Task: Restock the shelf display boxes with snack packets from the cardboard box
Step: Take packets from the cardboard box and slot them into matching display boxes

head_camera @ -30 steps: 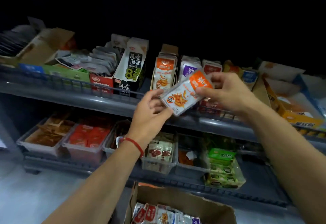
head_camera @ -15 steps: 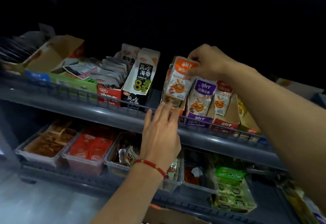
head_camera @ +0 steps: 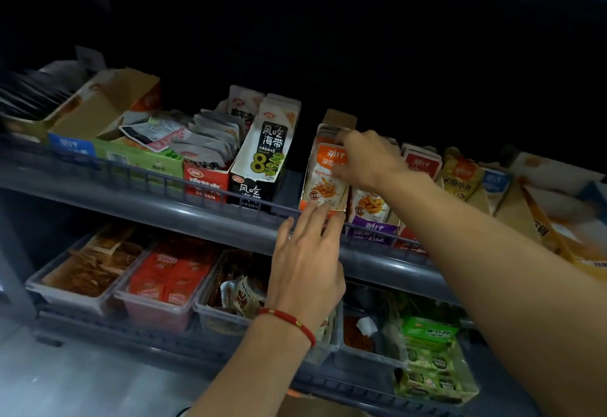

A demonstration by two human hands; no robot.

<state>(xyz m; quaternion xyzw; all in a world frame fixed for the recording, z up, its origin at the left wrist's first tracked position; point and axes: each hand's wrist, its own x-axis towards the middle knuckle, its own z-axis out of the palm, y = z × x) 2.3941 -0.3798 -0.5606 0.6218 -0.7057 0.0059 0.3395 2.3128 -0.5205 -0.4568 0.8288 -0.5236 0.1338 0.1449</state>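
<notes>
A person's right hand [head_camera: 368, 160] gripped an orange snack packet [head_camera: 325, 176], fingers curled over its top, as it stood upright at the front of a display box [head_camera: 338, 120] on the upper shelf [head_camera: 197, 216]. The left hand [head_camera: 308, 252], a red bracelet [head_camera: 289, 321] on its wrist, lay open with straight fingers touching the packet's lower edge at the shelf rail. A purple display box [head_camera: 374, 229] stood just beside, to the right.

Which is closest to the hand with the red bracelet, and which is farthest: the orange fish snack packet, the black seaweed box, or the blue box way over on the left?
From the left hand:
1. Orange packet: just above, at its fingertips.
2. Black seaweed box: on the top shelf, a little to the left.
3. Blue box: far left on the same shelf.
</notes>
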